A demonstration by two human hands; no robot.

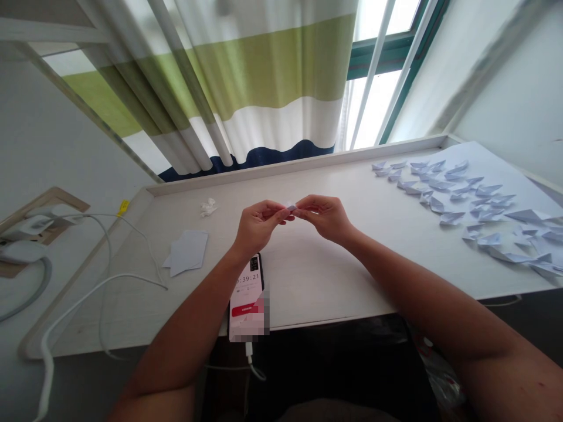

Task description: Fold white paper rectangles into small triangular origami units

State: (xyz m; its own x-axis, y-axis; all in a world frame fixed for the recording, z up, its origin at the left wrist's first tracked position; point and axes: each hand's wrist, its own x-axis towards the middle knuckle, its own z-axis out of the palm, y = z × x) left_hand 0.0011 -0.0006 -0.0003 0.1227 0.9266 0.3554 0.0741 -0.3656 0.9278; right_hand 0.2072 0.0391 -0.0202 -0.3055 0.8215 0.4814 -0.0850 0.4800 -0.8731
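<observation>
Over the middle of the white desk, my left hand point(260, 225) and my right hand point(324, 217) meet fingertip to fingertip. Between them they pinch a small folded piece of white paper point(291, 207), mostly covered by the fingers. Both hands are closed on it. To the right lie several folded white paper boats point(451, 218), spread in loose rows. A small stack of white paper sheets point(189, 252) rests to the left of my left hand.
A phone point(246, 299) showing a timer lies below my left wrist, a cable plugged into it. Crumpled white paper point(208, 207) sits at the back left. White cables point(105, 281) cross the left side from a power outlet point(39, 228). A raised rim point(299, 161) edges the desk's back.
</observation>
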